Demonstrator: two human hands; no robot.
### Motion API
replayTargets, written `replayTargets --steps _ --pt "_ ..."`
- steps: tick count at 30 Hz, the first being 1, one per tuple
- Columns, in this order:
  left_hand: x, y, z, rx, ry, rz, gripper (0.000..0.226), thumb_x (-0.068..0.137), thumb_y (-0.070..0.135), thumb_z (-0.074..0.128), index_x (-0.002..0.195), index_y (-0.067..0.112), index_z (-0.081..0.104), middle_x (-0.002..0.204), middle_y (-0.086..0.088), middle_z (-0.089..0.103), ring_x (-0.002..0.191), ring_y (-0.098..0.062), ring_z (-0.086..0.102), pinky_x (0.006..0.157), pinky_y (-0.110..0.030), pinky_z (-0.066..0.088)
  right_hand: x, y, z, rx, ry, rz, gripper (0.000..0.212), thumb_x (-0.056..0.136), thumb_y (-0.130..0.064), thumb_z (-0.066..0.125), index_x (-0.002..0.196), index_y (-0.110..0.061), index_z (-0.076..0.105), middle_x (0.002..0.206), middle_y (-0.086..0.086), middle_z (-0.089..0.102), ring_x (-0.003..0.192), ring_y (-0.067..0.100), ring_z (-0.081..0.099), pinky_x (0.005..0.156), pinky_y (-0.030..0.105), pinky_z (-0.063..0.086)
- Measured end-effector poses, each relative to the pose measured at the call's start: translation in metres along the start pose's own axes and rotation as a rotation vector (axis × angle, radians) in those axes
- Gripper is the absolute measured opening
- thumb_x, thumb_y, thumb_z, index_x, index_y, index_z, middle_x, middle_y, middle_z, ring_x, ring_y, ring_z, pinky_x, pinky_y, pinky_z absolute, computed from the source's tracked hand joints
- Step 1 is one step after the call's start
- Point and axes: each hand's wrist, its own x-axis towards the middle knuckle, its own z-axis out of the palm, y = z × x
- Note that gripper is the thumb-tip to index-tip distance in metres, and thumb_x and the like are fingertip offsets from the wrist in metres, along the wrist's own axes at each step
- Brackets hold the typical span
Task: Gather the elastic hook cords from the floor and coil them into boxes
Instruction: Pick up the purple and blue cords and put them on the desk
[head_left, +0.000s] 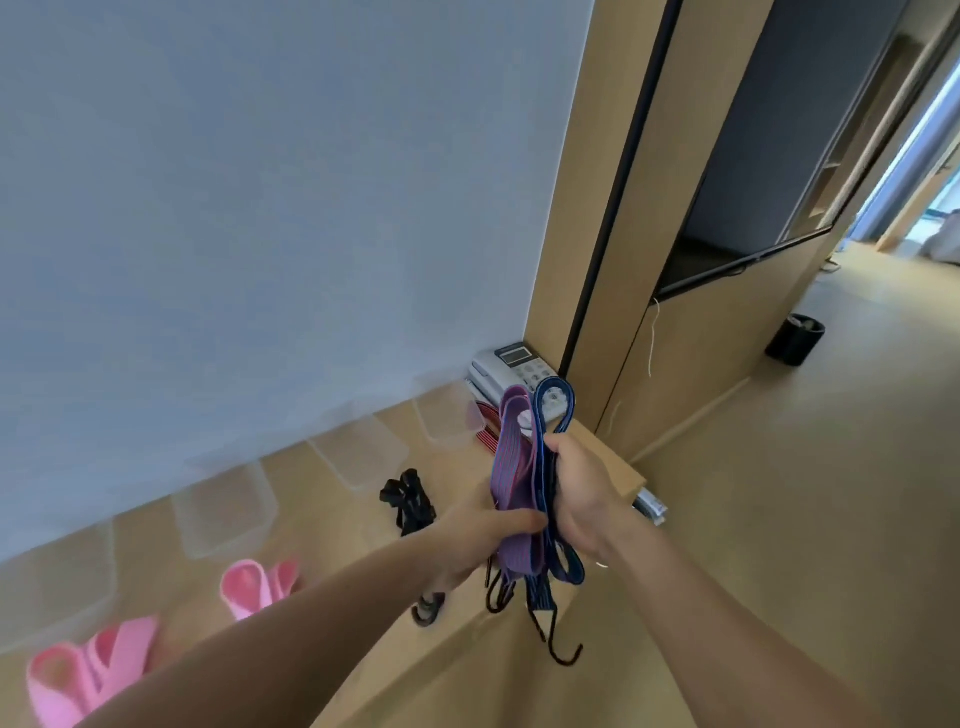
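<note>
My right hand (582, 499) grips a folded bundle of elastic hook cords: a purple-and-red striped cord (511, 457) and a dark blue cord (553, 400), their black hooks (550, 639) dangling below. My left hand (483, 535) pinches the purple cord from the left side. Several clear plastic boxes (223, 512) stand in a row along the wall on a wooden ledge. A black cord (408, 499) lies on the ledge between them. A red striped cord (485, 428) lies behind the held bundle.
Two pink folded bands (260, 579) (88, 670) lie on the ledge at the lower left. A desk phone (511, 366) sits in the corner by a wooden panel. A black bin (795, 340) stands on the floor to the right, where a hallway opens.
</note>
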Motion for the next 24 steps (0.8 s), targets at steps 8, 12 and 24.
replayTargets --steps 8,12,24 --pt "0.090 0.011 -0.014 0.089 0.252 0.168 0.067 0.073 0.022 0.074 0.128 0.017 0.036 0.088 0.016 0.072 0.081 -0.013 0.073 0.063 -0.029 0.059 0.091 -0.041 -0.008 0.037 -0.026 -0.029 0.031 0.104 -0.025 0.045 0.121 -0.006 0.063 0.114 0.020 0.070 0.103 0.037 0.068 0.086 0.050 0.057" --pt "0.128 0.001 -0.021 0.168 0.357 0.084 0.046 0.072 0.026 0.075 0.108 0.031 0.046 0.085 0.013 0.071 0.072 -0.007 0.071 0.059 -0.027 0.058 0.145 -0.033 -0.022 -0.029 -0.053 0.072 0.029 0.104 -0.024 0.046 0.115 -0.004 0.064 0.108 0.020 0.072 0.101 0.037 0.069 0.089 0.054 0.055" --pt "0.215 -0.033 0.006 0.418 0.718 -0.218 0.063 0.069 0.032 0.063 0.128 0.028 0.041 0.107 -0.006 0.062 0.097 -0.025 0.062 0.087 -0.048 0.054 0.264 0.009 -0.055 -0.567 -0.222 0.291 0.022 0.098 -0.017 0.050 0.101 0.000 0.064 0.102 0.021 0.068 0.096 0.036 0.065 0.081 0.041 0.052"
